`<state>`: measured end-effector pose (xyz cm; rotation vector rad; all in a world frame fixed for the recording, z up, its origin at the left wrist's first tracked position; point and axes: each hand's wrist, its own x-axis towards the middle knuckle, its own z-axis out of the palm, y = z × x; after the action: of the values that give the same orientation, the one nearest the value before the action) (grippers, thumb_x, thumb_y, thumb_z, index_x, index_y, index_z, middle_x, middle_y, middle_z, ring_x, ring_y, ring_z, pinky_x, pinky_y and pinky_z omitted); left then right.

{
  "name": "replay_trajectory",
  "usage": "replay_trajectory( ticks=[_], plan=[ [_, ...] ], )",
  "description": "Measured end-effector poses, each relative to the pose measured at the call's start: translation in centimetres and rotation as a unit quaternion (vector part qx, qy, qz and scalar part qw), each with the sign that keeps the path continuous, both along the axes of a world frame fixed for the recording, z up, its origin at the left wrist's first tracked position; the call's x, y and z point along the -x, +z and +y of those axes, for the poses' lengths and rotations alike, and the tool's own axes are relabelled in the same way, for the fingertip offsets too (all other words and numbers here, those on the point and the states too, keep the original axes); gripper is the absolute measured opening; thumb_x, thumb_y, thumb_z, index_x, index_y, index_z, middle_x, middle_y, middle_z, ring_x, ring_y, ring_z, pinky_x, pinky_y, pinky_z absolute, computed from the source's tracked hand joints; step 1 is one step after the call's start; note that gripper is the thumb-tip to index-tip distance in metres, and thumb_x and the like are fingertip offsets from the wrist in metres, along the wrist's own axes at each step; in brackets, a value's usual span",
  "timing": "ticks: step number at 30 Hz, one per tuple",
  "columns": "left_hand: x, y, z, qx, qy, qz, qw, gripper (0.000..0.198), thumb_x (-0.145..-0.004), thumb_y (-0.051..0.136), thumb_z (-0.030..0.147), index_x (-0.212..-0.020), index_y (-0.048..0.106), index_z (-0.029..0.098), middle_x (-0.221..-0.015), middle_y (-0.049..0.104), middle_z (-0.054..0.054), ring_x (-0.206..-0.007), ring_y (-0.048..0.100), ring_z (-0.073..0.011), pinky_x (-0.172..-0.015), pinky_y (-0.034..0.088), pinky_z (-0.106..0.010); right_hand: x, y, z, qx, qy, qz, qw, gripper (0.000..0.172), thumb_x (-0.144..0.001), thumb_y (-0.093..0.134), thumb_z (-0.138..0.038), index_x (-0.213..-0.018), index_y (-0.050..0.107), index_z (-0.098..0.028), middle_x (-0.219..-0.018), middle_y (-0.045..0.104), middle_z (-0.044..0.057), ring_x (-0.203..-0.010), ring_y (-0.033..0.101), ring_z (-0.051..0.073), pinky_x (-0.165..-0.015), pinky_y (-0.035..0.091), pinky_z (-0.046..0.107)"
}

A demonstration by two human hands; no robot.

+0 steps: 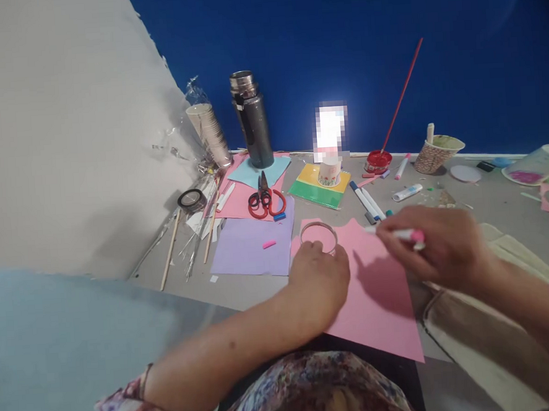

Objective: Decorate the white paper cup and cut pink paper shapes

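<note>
A pink paper sheet (pixel 377 292) lies on the floor in front of me. A clear round ring, like a tape roll or glass rim (pixel 318 235), stands on its upper left corner. My left hand (pixel 320 281) rests on the sheet just below the ring, fingers curled against it. My right hand (pixel 437 245) hovers over the sheet's right side, closed round a white marker with a pink cap (pixel 404 235) that points left toward the ring.
A lilac sheet (pixel 251 247) with a small pink eraser, red scissors (pixel 265 200), a dark flask (pixel 252 120), stacked paper cups (pixel 210 135), a black tape roll (pixel 192 200), sticks, markers (pixel 367 203), a red paint pot (pixel 378 161) and a glue stick (pixel 407 192) lie around. Beige cloth sits at right.
</note>
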<state>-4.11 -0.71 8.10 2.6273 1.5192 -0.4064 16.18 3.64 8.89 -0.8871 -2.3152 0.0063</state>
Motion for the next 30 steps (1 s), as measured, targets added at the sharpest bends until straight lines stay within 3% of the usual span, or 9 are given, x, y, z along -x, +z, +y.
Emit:
replay_trajectory(
  ticks=[3, 7, 10, 13, 16, 20, 25, 30],
  plan=[
    [-1.7, -1.9, -1.9, -0.015, 0.048, -0.001, 0.999, 0.061, -0.093, 0.056, 0.014, -0.152, 0.049, 0.002, -0.121, 0.07, -0.034, -0.109, 0.072, -0.0369, -0.077, 0.052, -0.039, 1.2, 1.7, 3.2, 0.096, -0.04, 0.073, 0.992, 0.028, -0.1, 0.055, -0.041, -0.08, 0.067, -0.024, -0.065, 0.068, 0.003, -0.053, 0.056, 0.017, -0.056, 0.036, 0.033],
    [-2.6, -3.6, -3.1, -0.06, 0.064, -0.024, 0.996, 0.06, -0.093, 0.055, 0.014, -0.152, 0.05, -0.001, -0.134, 0.061, -0.042, -0.106, 0.074, -0.0404, -0.062, 0.053, -0.034, 6.6, 2.2, 5.4, 0.222, 0.055, 0.018, 0.973, 0.035, -0.1, 0.052, -0.045, -0.073, 0.059, -0.023, -0.057, 0.057, -0.001, -0.052, 0.047, 0.014, -0.056, 0.034, 0.03],
    [-2.4, -3.8, -3.2, -0.053, 0.069, -0.035, 0.996, 0.056, -0.092, 0.057, 0.014, -0.145, 0.057, -0.002, -0.13, 0.063, -0.041, -0.101, 0.076, -0.0398, -0.057, 0.053, -0.032, 10.6, 1.3, 5.5, 0.229, 0.141, -0.11, 0.957, 0.037, -0.1, 0.05, -0.042, -0.07, 0.054, -0.021, -0.058, 0.053, -0.001, -0.055, 0.042, 0.013, -0.058, 0.03, 0.029],
    [-2.1, -3.6, -3.2, -0.022, 0.066, -0.053, 0.996, 0.043, -0.09, 0.061, 0.014, -0.13, 0.069, 0.003, -0.115, 0.072, -0.034, -0.085, 0.077, -0.034, -0.055, 0.054, -0.031, 13.0, 0.4, 5.3, 0.192, 0.164, -0.223, 0.941, 0.035, -0.1, 0.051, -0.04, -0.071, 0.052, -0.02, -0.061, 0.054, 0.0, -0.058, 0.038, 0.014, -0.057, 0.024, 0.03],
    [-1.9, -3.6, -3.1, -0.008, 0.064, -0.073, 0.995, 0.031, -0.089, 0.063, 0.013, -0.117, 0.075, 0.007, -0.102, 0.075, -0.026, -0.083, 0.077, -0.0328, -0.055, 0.055, -0.032, 13.9, -0.1, 5.2, 0.169, 0.14, -0.294, 0.93, 0.032, -0.1, 0.05, -0.037, -0.074, 0.054, -0.02, -0.065, 0.058, 0.003, -0.059, 0.039, 0.016, -0.057, 0.022, 0.031],
    [-1.8, -4.0, -3.1, -0.038, 0.05, -0.083, 0.995, 0.029, -0.088, 0.066, 0.013, -0.114, 0.075, 0.005, -0.108, 0.074, -0.029, -0.092, 0.076, -0.0344, -0.057, 0.056, -0.031, 14.5, -0.2, 5.9, 0.159, 0.098, -0.32, 0.929, 0.031, -0.101, 0.048, -0.036, -0.077, 0.057, -0.019, -0.067, 0.061, 0.005, -0.06, 0.044, 0.017, -0.058, 0.022, 0.031],
    [-1.9, -4.1, -3.2, -0.046, 0.069, -0.079, 0.993, 0.035, -0.093, 0.068, 0.021, -0.123, 0.072, 0.004, -0.126, 0.068, -0.035, -0.089, 0.076, -0.0309, -0.059, 0.055, -0.031, 15.0, -0.5, 8.2, 0.182, 0.061, -0.247, 0.95, 0.029, -0.1, 0.049, -0.035, -0.076, 0.053, -0.02, -0.069, 0.059, 0.004, -0.062, 0.043, 0.016, -0.059, 0.023, 0.031],
    [-2.2, -3.8, -3.0, -0.024, 0.113, -0.087, 0.99, 0.044, -0.093, 0.071, 0.033, -0.128, 0.07, 0.007, -0.13, 0.065, -0.036, -0.098, 0.076, -0.0342, -0.062, 0.056, -0.032, 13.5, -1.1, 11.0, 0.221, -0.003, -0.17, 0.96, 0.031, -0.097, 0.052, -0.031, -0.069, 0.046, -0.021, -0.066, 0.053, 0.002, -0.058, 0.036, 0.014, -0.057, 0.024, 0.031]
  ],
)
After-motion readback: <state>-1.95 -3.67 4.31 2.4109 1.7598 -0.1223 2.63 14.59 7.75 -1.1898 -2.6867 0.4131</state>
